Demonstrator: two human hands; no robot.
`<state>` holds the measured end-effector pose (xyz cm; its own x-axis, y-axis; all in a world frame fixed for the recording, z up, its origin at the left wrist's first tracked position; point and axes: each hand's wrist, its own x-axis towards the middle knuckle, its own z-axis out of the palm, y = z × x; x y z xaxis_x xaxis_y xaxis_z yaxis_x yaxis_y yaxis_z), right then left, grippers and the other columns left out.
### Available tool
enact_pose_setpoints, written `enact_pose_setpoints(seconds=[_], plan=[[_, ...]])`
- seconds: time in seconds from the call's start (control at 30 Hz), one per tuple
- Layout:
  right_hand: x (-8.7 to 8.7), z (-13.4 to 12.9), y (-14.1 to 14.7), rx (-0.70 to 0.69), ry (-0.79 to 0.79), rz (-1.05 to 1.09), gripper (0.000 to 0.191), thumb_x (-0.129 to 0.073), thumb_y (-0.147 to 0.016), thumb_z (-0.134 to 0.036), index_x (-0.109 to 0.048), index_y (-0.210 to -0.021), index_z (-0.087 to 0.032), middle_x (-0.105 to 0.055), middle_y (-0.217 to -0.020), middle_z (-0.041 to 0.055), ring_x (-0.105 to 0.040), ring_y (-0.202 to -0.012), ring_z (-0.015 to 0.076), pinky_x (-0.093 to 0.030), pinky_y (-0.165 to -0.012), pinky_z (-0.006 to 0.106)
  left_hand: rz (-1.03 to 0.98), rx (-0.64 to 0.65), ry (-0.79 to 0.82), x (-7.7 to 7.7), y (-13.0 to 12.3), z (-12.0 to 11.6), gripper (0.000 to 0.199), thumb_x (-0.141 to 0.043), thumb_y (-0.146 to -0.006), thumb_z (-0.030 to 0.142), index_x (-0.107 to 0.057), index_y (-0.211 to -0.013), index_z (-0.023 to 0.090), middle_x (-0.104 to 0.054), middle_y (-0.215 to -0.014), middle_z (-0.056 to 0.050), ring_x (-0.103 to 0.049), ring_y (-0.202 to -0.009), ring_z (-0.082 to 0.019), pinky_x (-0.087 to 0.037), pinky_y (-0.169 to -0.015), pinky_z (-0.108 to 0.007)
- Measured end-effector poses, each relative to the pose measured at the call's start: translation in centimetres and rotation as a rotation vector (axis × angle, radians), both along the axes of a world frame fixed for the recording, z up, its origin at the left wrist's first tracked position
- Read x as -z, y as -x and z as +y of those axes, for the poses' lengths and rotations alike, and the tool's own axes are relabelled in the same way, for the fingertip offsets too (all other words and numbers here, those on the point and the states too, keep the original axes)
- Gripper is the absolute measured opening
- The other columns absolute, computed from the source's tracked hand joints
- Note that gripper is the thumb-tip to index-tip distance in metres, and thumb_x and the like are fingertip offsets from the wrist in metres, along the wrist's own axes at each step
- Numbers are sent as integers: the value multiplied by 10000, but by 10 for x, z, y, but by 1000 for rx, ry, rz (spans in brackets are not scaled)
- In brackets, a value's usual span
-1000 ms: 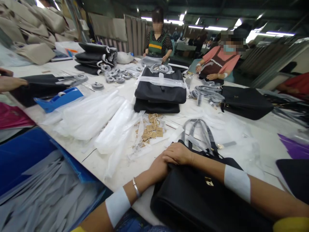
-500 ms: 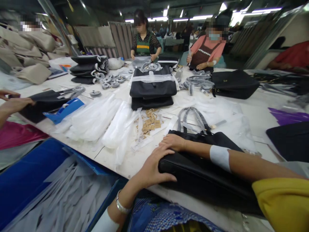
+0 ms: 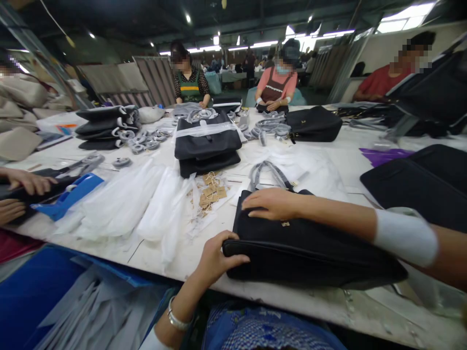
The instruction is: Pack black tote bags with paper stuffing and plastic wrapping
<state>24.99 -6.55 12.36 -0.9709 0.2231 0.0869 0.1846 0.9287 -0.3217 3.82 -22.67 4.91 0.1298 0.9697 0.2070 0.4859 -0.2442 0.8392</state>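
Observation:
A black handbag [image 3: 321,233] lies on its side at the table's near edge, its wrapped handles [image 3: 268,172] pointing away from me. My left hand [image 3: 221,255] grips the bag's near left corner, thumb on one side and fingers on the other. Flat on the upper face of the bag rests my right hand [image 3: 272,203], its fingers stretched out to the left. A small gold-coloured clasp [image 3: 285,224] shows just below my right wrist. Brown cardboard tags [image 3: 211,192] with strings lie beyond my hands.
White plastic bags [image 3: 109,204] are heaped on the left, near a blue tape dispenser [image 3: 69,197]. More black bags [image 3: 207,141] are stacked ahead. A blue bin [image 3: 36,291] of pale strips stands below the table edge. Co-workers sit around the table; one's hands [image 3: 27,182] are at far left.
My right hand has come away from beside my left hand and moved right onto the bag's face. The left hand keeps hold of the corner. The view has turned right.

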Motion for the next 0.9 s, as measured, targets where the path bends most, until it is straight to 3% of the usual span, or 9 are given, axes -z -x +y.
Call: enact_pose_setpoints(seconds=[0.1,0.17,0.23,0.3,0.37,0.5,0.63,0.73,0.9], plan=[[-25,-38,-45,92,254,-50,384,-514,-972,-347,-596,-1324,-219,-639,-1306,70,-593,-1192,203,-443,-1032,327,-66,29,-113,3,-3,-8,436,-830,-686,469,-616,-967,213,-674,-1035,-55,-622,-998,-235,-473,-897,-347],[-25,-56,-56,106,284,-66,423,-475,-984,-281,-522,-1402,-248,-543,-1426,65,-516,-1292,206,-399,-1091,348,-102,1,-168,5,-7,-15,462,-815,-704,475,-601,-1024,218,-648,-1160,-91,-577,-1146,-270,-436,-1006,-406],[-14,-62,-46,77,229,-56,478,-450,-967,-183,-474,-1440,-251,-441,-1510,76,-431,-1365,221,-359,-1127,398,-120,-37,-162,6,-12,-21,479,-806,-716,471,-592,-1062,219,-626,-1226,-112,-529,-1238,-291,-402,-1064,-449],[-1,-56,-22,-11,153,-33,549,-456,-914,-85,-461,-1445,-224,-392,-1538,98,-359,-1409,245,-321,-1145,457,-140,-62,-137,6,-15,-25,499,-817,-705,461,-591,-1076,216,-615,-1255,-121,-516,-1265,-300,-400,-1078,-466],[11,-45,8,-129,107,-25,580,-478,-873,-40,-474,-1429,-204,-450,-1497,116,-337,-1418,265,-278,-1151,525,-154,-99,-134,5,-18,-29,517,-833,-682,463,-597,-1070,215,-617,-1248,-120,-543,-1237,-301,-427,-1061,-465],[23,-27,48,-241,155,-43,374,-492,-961,-186,-566,-1327,-206,-666,-1237,110,-572,-1205,235,-264,-1141,567,-148,-242,-184,7,-24,-40,564,-852,-650,473,-614,-1100,231,-564,-1309,-117,-526,-1254,-308,-416,-1081,-489],[17,-17,47,-235,276,-25,348,-556,-958,-380,-623,-1257,-217,-690,-1198,79,-609,-1139,218,-252,-1161,500,-271,-359,-67,10,-36,-52,703,-848,-646,494,-574,-1251,263,-488,-1385,-123,-505,-1279,-311,-486,-1027,-460],[7,-11,43,-233,365,-58,344,-623,-908,-444,-670,-1186,-246,-711,-1147,40,-625,-1106,204,-208,-1178,480,-442,-364,78,13,-40,-57,861,-860,-632,493,-475,-1363,251,-584,-1297,-109,-602,-1162,-278,-528,-979,-411],[7,-7,46,-225,400,-88,296,-667,-864,-477,-727,-1008,-225,-741,-946,20,-670,-929,185,-290,-1142,441,-365,-303,212,24,-33,-61,656,-856,-639,484,-635,-1192,208,-709,-1137,-69,-652,-1069,-281,-512,-977,-389]])
